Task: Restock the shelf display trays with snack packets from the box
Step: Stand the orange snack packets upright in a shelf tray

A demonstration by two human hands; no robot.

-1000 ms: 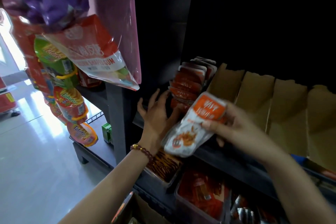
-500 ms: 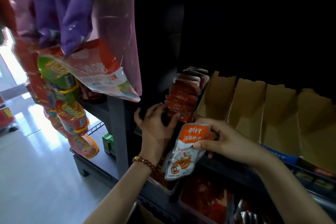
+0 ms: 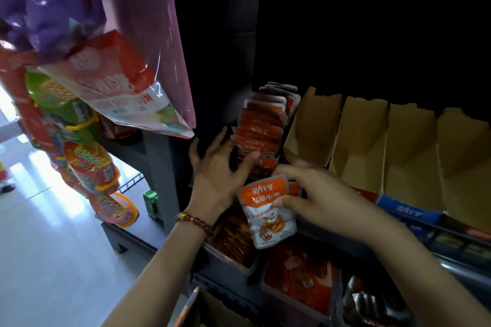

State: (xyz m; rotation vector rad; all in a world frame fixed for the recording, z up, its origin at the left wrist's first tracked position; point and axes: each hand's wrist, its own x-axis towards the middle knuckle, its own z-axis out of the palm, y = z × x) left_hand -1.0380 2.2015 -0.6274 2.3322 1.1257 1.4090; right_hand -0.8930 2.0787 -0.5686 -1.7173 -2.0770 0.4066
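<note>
Mostly below right grip (image 3: 318,194), snack packet (image 3: 265,220).

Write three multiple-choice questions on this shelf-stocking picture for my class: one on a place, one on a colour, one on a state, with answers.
1. Where is the bracelet?
A. On the left wrist
B. On the right wrist
C. On the floor

2. What colour is the top band of the held packet?
A. Green
B. Orange
C. Blue

3. What is the right hand doing?
A. Hanging idle
B. Pressing the floor
C. Pinching the packet

Answers:
1 A, the beads circle the wrist below the left hand.
2 B, the band behind the white characters is orange.
3 C, thumb and fingers pinch the packet's upper part.
</note>
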